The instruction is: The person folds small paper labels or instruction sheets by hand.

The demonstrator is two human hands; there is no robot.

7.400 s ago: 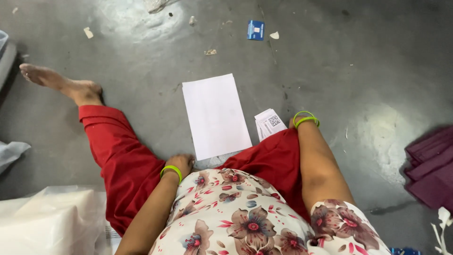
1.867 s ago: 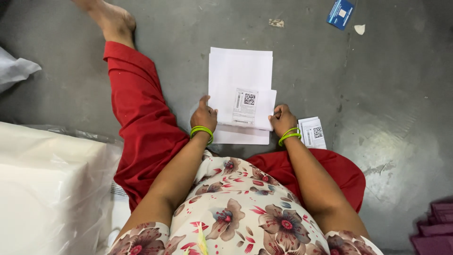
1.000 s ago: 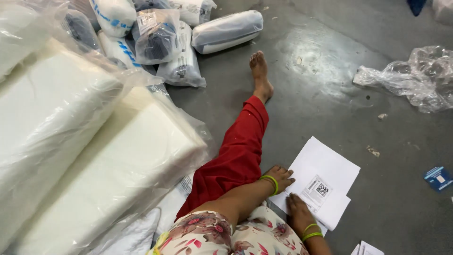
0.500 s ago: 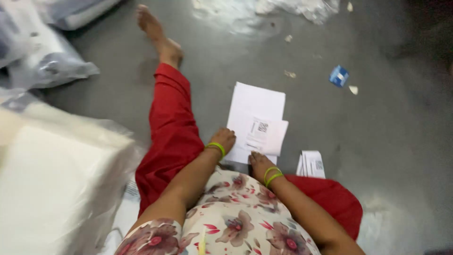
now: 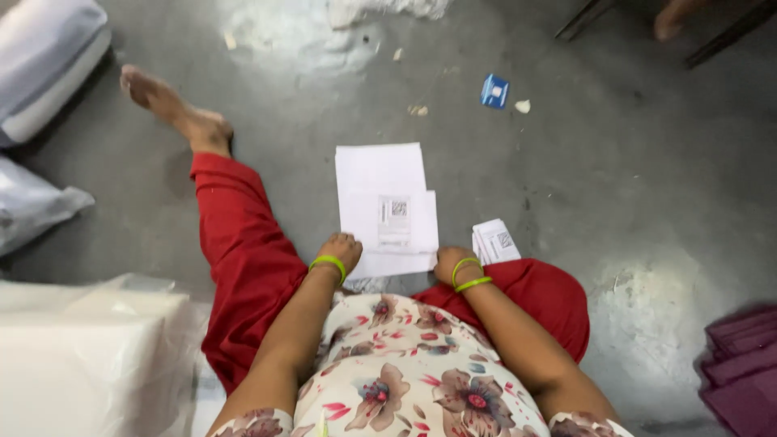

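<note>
I sit on a grey floor in red trousers and a flowered top. A stack of white paper bags (image 5: 380, 182) lies flat in front of me, with a small label sheet bearing a square code (image 5: 394, 220) on top. My left hand (image 5: 340, 249) rests on the stack's near left corner, fingers curled down. At the near right corner sits my right hand (image 5: 447, 263), pressing the stack's edge. Both wrists carry green bangles. A small pile of coded labels (image 5: 495, 240) lies just right of my right hand.
White plastic-wrapped bundles (image 5: 85, 356) sit at my left, and more wrapped packs (image 5: 44, 65) at the far left. A blue packet (image 5: 494, 91) and paper scraps lie ahead. Maroon cloth (image 5: 740, 364) is at the right edge. Another person's foot (image 5: 673, 16) shows at the top.
My view swung left to the wrapped bundles and back down. Earlier a single white bag lay bare; now a label sheet lies on the stack and both hands rest at its near edge.
</note>
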